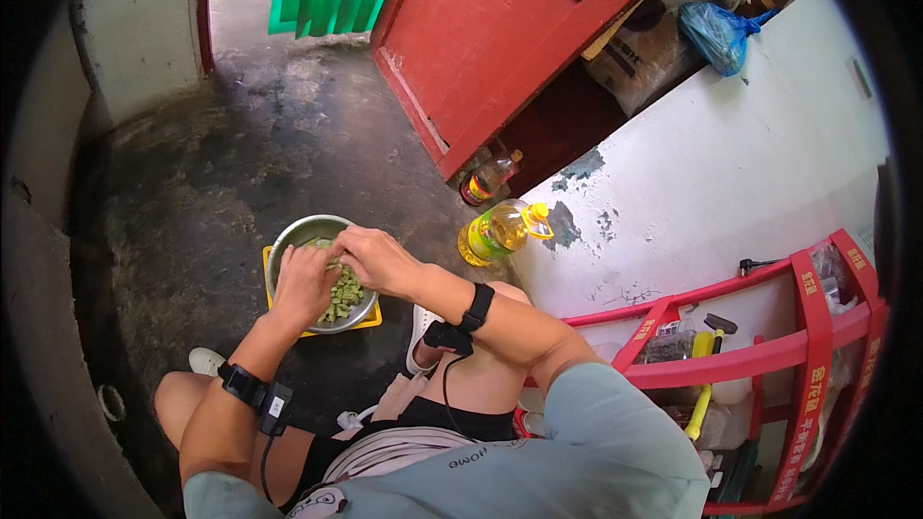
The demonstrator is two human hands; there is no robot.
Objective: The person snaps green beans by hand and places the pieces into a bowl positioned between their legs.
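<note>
A metal basin [287, 239] stands on a yellow plastic stool or stand [373, 320] in front of me. Inside it lie many short cut green pieces [345, 295], which look like green beans. Over the basin, my left hand [306, 281] has its fingers bent and pointing away from me. My right hand [376, 257] comes in from the right, and its fingertips meet those of the left above the green pieces. The fingers cover whatever may be pinched between them, so I cannot tell what either hand holds.
Right of the basin stand a large bottle of cooking oil [497, 232] and a dark sauce bottle [492, 179]. Beyond them is a red wooden door [490, 36]. A red display rack [721, 367] holding jars and a hammer [714, 346] stands close on my right.
</note>
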